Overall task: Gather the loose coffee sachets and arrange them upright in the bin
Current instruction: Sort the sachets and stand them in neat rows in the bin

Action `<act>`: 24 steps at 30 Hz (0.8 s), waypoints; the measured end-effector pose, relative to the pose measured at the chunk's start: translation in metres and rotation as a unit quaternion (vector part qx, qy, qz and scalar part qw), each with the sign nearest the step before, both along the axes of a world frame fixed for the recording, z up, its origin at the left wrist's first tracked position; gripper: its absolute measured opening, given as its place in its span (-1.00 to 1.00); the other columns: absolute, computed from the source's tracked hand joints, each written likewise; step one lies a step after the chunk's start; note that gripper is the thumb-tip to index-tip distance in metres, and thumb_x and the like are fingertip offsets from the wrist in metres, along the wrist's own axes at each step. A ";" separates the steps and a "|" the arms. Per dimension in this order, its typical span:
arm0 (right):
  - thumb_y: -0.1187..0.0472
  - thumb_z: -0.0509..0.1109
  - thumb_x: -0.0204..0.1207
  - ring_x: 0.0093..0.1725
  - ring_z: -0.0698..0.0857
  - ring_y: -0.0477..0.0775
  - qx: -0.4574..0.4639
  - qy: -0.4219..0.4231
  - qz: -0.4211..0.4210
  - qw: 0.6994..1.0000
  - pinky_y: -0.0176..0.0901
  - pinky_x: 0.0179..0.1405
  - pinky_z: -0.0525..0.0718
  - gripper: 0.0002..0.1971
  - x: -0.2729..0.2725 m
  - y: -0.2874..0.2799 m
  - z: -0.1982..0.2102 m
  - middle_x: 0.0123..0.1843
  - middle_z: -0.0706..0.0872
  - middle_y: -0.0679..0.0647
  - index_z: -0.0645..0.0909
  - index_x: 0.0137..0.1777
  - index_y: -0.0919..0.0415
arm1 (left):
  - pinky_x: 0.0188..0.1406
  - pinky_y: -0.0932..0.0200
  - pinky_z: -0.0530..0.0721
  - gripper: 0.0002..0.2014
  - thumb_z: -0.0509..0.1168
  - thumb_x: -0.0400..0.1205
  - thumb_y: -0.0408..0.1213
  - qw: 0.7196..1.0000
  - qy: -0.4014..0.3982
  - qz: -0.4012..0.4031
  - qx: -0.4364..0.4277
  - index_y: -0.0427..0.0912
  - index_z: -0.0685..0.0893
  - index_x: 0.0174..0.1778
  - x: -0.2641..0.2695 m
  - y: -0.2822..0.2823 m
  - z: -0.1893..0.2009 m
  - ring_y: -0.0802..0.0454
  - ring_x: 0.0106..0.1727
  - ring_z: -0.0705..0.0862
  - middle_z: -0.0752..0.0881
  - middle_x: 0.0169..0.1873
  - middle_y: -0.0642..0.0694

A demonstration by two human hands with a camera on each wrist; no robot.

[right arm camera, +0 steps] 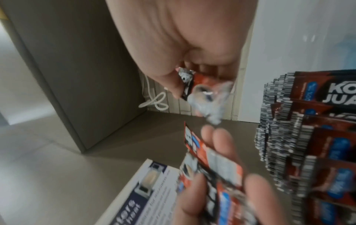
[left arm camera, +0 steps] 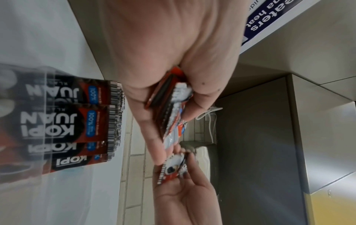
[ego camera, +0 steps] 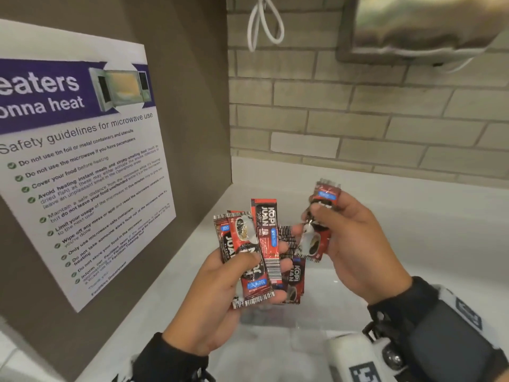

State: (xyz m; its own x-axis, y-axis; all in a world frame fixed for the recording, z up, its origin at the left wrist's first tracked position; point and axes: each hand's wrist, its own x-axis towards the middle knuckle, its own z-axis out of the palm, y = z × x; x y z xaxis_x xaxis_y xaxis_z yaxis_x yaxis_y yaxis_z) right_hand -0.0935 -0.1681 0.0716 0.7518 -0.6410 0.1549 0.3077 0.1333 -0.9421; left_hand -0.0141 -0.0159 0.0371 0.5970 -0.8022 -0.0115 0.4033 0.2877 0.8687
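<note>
A: Fan of coffee sachets (ego camera: 254, 252), red and black, pinched under the thumb of the left hand (ego camera: 220, 293); thumb across the front packets, fingers curled behind. Seen edge-on between thumb and fingers in the left wrist view (left arm camera: 169, 106).

B: Single sachet (ego camera: 316, 232) gripped in the right hand (ego camera: 355, 249), thumb pressed on its upper part, lower end just beside the fan, fingertips of the two hands nearly meeting. Blurred in the right wrist view (right arm camera: 204, 97).

A: Below both hands, clear bin (ego camera: 292, 337) on the white counter (ego camera: 413, 224); further sachets standing in rows inside (left arm camera: 63, 121), barcode ends uppermost (right arm camera: 308, 137).

B: Left of the left hand, microwave safety poster (ego camera: 77, 150) on a grey panel. Beyond the right hand, tiled wall (ego camera: 358, 119) with a looped white cable (ego camera: 264, 23).

A: Both palms turned inward, wrists in dark sleeves.
</note>
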 end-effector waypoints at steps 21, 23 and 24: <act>0.42 0.48 0.42 -0.15 0.80 0.08 -0.064 0.032 -0.001 0.997 -0.11 -0.25 0.74 -0.74 -0.002 0.029 -0.010 -0.12 0.82 0.12 0.58 0.07 0.23 | -0.24 0.01 0.74 -0.56 0.55 0.22 -0.28 0.994 -0.101 -0.033 0.009 -0.08 0.76 0.05 -0.005 0.002 -0.010 -0.18 0.00 0.78 0.79 0.05 -0.25; 0.42 0.42 0.47 -0.23 0.79 0.03 -0.043 0.008 -0.024 0.999 -0.18 -0.33 0.71 -0.81 -0.003 0.028 -0.014 -0.18 0.80 0.09 0.59 0.05 0.25 | -0.40 0.17 0.68 -0.60 0.55 0.22 -0.40 0.995 -0.094 -0.020 0.013 -0.10 0.78 -0.01 -0.006 0.002 -0.011 -0.10 -0.12 0.78 0.80 0.00 -0.25; 0.42 0.40 0.49 -0.27 0.76 0.05 -0.030 -0.001 -0.033 0.999 -0.20 -0.37 0.70 -0.84 -0.005 0.027 -0.016 -0.21 0.78 0.10 0.59 0.04 0.28 | -0.45 0.20 0.66 -0.64 0.53 0.25 -0.48 0.996 -0.085 0.001 0.014 -0.14 0.78 -0.05 -0.006 0.001 -0.011 -0.07 -0.18 0.77 0.81 -0.04 -0.24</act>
State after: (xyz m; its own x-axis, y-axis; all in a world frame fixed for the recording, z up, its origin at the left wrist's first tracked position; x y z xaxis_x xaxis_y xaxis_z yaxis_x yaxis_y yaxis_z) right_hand -0.0982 -0.1414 0.0556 0.7081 -0.6783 0.1961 0.3160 0.0561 -0.9471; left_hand -0.0197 -0.0145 0.0258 0.5934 -0.8020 0.0682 0.2493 0.2637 0.9318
